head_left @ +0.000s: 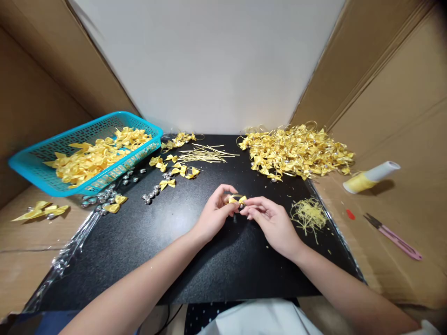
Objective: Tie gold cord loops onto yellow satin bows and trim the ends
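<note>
Over the middle of the black work surface, a yellow ribbon bow is pinched between the thumb and fingers of my left hand. A thin gold cord arches above the bow, and a small silver bell shows under its knot. My right hand is closed at the bow's right side, its fingertips touching around the bow and bell. What exactly sits in those fingertips is too small to make out. Beyond my hands lie cut yellow cord lengths. Loose silver bells and bows lie to the left.
A turquoise basket holds many yellow bows at the left. Finished-looking bows with cords and bells form a heap at the back right. Cord scraps, pink-handled snips and a white-and-yellow roll lie to the right. Cardboard walls flank both sides.
</note>
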Available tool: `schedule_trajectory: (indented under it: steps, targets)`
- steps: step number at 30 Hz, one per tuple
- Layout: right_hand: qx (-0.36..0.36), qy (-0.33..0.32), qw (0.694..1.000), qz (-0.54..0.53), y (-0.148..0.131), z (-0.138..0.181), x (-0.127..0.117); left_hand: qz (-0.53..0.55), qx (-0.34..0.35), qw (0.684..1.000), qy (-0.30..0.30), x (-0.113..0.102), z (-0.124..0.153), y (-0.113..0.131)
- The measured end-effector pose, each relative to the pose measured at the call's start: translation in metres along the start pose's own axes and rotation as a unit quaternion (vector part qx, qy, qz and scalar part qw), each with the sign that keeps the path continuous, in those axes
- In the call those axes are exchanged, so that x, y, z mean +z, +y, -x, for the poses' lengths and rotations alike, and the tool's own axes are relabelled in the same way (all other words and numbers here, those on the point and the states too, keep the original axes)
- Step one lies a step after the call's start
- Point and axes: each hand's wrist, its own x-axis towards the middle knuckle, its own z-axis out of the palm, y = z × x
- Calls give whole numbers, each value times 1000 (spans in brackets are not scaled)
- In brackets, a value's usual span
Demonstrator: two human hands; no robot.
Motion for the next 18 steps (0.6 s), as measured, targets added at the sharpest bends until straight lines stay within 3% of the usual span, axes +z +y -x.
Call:
schedule_trajectory:
  steps: [7, 18]
  targets:
    - [-4, 41, 999, 32, 3, 4, 2, -40, 0, 999, -36, -1, 2, 0]
    - [-68, 24, 978, 195, 1, 5, -1, 3, -22, 998, -53, -4, 2, -7]
